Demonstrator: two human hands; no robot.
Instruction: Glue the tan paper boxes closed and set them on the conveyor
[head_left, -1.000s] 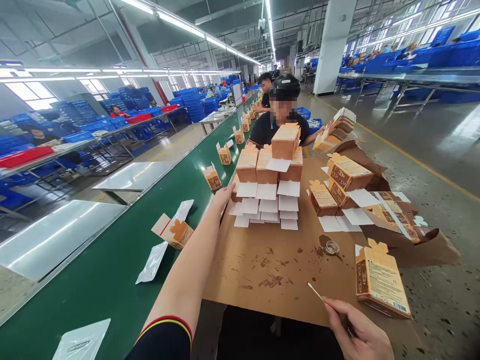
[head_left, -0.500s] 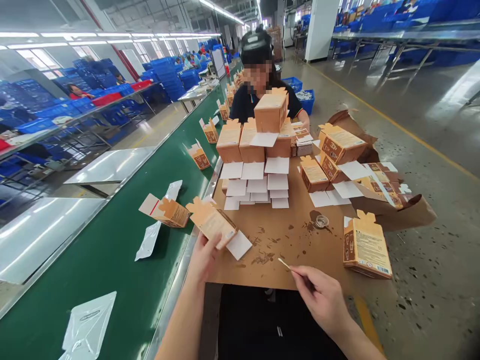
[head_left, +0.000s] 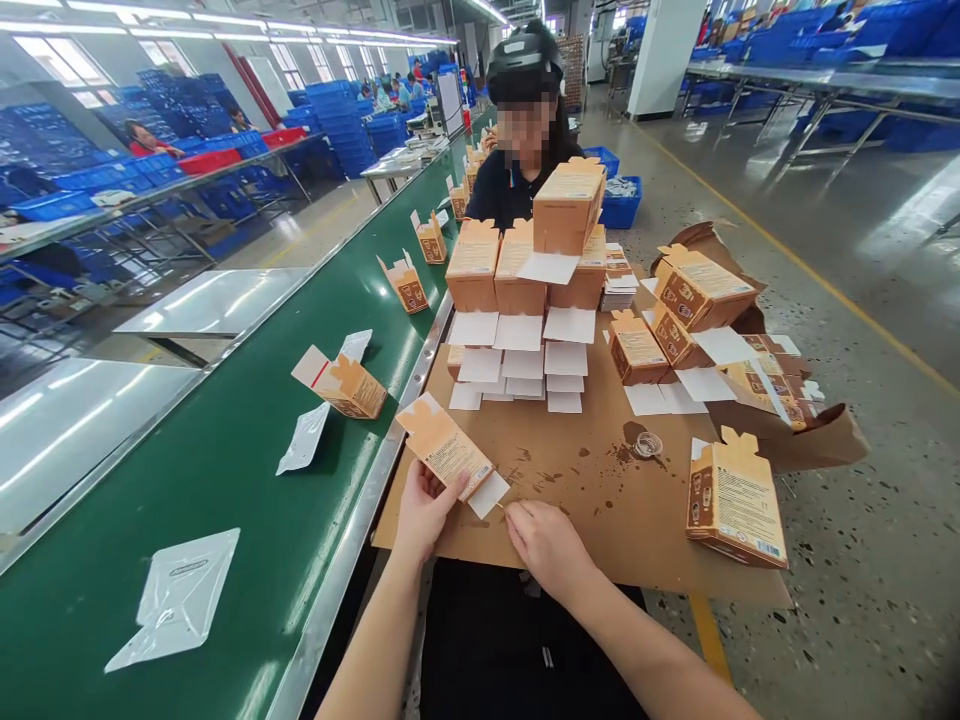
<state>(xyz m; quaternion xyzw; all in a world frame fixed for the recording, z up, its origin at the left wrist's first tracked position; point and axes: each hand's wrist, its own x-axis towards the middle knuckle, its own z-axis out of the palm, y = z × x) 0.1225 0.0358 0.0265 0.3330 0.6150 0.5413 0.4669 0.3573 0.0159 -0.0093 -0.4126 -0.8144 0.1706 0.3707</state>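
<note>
My left hand [head_left: 429, 508] is closed round the lower end of a brown printed carton [head_left: 444, 450], holding it tilted above the cardboard-covered table. The carton's white flap [head_left: 490, 494] sticks out toward my right hand [head_left: 546, 540]. Pinched in my right fingers is a thin stick with a pale tip, apparently a cotton swab [head_left: 501, 506]; its end is at the flap's edge, and I cannot tell if they touch. A small clear dish [head_left: 646, 446] sits on the wet-spotted cardboard [head_left: 570, 500]. Another carton [head_left: 735, 500] lies at the right.
Stacked cartons [head_left: 472, 270] with white flaps rise ahead, a person [head_left: 517, 150] behind them. More cartons [head_left: 701, 285] lie at right beside torn brown paper [head_left: 825, 440]. Along the left, a green conveyor [head_left: 255, 470] carries cartons and silver-white pouches [head_left: 187, 590].
My right hand has moved left, bringing the swab from open space to the carton's white flap. The carton has turned slightly in my left hand. Camera view has shifted a little.
</note>
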